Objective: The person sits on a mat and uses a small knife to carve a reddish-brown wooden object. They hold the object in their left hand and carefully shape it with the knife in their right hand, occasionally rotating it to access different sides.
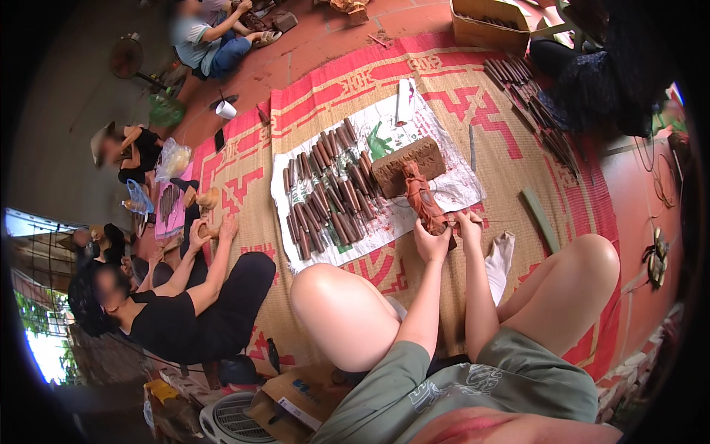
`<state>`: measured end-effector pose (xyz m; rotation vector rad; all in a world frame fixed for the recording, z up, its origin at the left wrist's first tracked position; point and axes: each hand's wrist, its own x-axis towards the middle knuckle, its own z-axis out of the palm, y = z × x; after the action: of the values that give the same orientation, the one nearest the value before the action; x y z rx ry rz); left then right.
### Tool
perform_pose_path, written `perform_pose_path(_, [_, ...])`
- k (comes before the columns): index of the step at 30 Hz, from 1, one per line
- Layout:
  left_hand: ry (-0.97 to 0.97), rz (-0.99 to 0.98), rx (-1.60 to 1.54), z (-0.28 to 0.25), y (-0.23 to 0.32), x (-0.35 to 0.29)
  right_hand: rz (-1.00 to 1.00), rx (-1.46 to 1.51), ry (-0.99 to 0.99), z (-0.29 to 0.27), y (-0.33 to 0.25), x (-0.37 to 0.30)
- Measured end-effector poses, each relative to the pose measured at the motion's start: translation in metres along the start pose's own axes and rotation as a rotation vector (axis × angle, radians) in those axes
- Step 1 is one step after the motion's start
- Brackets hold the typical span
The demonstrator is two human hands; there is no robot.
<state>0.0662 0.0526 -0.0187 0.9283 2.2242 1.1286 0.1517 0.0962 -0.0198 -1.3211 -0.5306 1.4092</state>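
Note:
A reddish-brown carved wooden figure (420,191) lies tilted away from me, its far end resting against a brown wooden block (409,167). My left hand (431,243) is closed round the figure's near end. Beside it, my right hand (470,225) grips the same end with bent fingers; its fingertips are partly hidden. The block stands on a white printed sheet (355,258). Left of the block, several dark brown tools with rounded handles (336,200), which look like carving chisels, lie in rows on that sheet.
A red and tan woven mat (510,100) spreads under everything. Near my right knee are a white cloth (501,260) and a grey-green bar (541,222). More slim tools (551,133) lie far right, by a cardboard box (488,29). A co-worker in black (170,314) sits at my left.

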Motion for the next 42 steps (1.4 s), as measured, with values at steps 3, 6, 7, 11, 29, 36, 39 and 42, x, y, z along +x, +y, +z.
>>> perform_pose_path(3, [0.033,0.015,0.006,0.001,-0.003,-0.002,0.036,0.127,0.05,0.004,-0.001,-0.005])
perform_pose_path(6, [-0.028,-0.022,-0.036,-0.003,0.01,-0.003,-0.041,0.03,-0.032,0.019,-0.012,-0.001])
perform_pose_path(7, [-0.027,-0.025,-0.026,-0.003,0.009,-0.003,-0.075,-0.037,-0.069,0.021,-0.011,-0.002])
perform_pose_path(11, [-0.013,-0.027,0.001,-0.002,0.002,-0.001,0.027,-0.07,-0.225,0.006,-0.025,-0.004])
perform_pose_path(29, [0.004,-0.009,-0.032,-0.005,0.007,-0.005,-0.085,-0.147,-0.136,0.003,0.004,0.01])
perform_pose_path(36, [0.022,0.008,-0.037,-0.009,0.01,-0.005,-0.083,-0.035,-0.162,-0.001,-0.011,0.016])
perform_pose_path(39, [0.017,0.012,-0.06,-0.006,0.008,-0.004,-0.063,-0.123,-0.189,0.003,-0.001,0.02])
perform_pose_path(42, [0.006,-0.002,-0.075,-0.003,0.005,-0.003,0.039,-0.162,-0.196,-0.01,-0.006,0.017])
